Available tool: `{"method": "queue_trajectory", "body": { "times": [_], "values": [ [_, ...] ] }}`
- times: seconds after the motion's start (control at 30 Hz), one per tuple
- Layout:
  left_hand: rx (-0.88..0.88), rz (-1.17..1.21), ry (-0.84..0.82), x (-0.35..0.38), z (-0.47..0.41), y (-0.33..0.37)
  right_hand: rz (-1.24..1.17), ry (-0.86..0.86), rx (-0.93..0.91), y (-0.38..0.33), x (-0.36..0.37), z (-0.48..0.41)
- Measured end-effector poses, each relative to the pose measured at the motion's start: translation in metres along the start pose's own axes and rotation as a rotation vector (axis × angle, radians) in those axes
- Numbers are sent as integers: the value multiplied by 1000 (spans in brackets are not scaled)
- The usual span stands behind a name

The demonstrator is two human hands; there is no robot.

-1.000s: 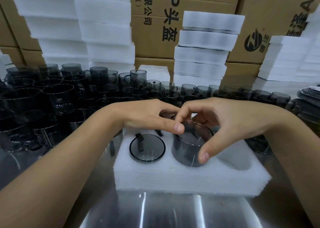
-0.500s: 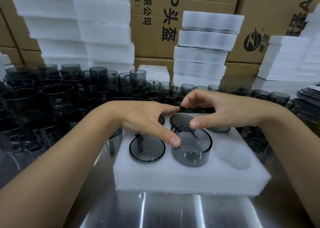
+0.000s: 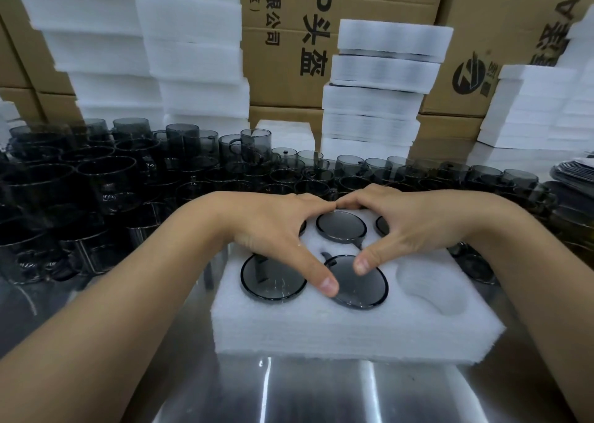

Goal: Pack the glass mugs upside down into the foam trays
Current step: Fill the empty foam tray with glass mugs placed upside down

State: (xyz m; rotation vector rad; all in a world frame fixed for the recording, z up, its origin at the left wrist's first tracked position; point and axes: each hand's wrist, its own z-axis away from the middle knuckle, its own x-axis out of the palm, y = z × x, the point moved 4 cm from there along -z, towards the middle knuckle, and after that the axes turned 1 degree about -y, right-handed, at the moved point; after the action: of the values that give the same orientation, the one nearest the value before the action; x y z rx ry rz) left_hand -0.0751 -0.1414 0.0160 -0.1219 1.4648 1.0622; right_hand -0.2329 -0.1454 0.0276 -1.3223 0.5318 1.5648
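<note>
A white foam tray lies on the steel table in front of me. Smoky grey glass mugs sit upside down in its pockets, only their round bases showing. The front middle mug is sunk flush; both my thumbs press on its base. My left hand and my right hand lie flat over the tray, forefinger tips meeting at the back. Another mug fills the front left pocket and one the back middle. The front right pocket holds nothing.
Several loose grey mugs crowd the table behind and to the left of the tray. Stacks of white foam trays and cardboard boxes stand at the back. Bare steel table lies in front of the tray.
The front middle mug stood high out of its pocket, held by both hands. It has gone down until its base is level with the foam, and both hands have flattened onto the tray.
</note>
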Motion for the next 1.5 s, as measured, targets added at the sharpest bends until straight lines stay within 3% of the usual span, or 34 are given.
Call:
{"method": "queue_trajectory", "body": {
  "times": [0.67, 0.77, 0.9, 0.97, 1.13, 1.23, 1.5],
  "values": [
    [25, 42, -12, -2, -2, -6, -17, 7, -1, 3, 1, -2],
    [6, 47, 168, -11, 1, -9, -9, 4, 3, 4, 1, -2],
    [-104, -40, 815, -45, 12, -32, -20, 2, -1, 5, 2, -1],
    [-242, -229, 984, -57, 21, -49, -22, 4, -2, 5, 2, -1],
    [-491, -384, 897, -57, 19, -81, -33, 3, -2, 5, 3, 0],
    [-491, -368, 862, -54, 14, -87, -42, 4, -4, 5, 3, 0],
    [-459, -323, 1016, -56, 20, -95, -60, 10, -19, 7, 3, -2]
  ]
}}
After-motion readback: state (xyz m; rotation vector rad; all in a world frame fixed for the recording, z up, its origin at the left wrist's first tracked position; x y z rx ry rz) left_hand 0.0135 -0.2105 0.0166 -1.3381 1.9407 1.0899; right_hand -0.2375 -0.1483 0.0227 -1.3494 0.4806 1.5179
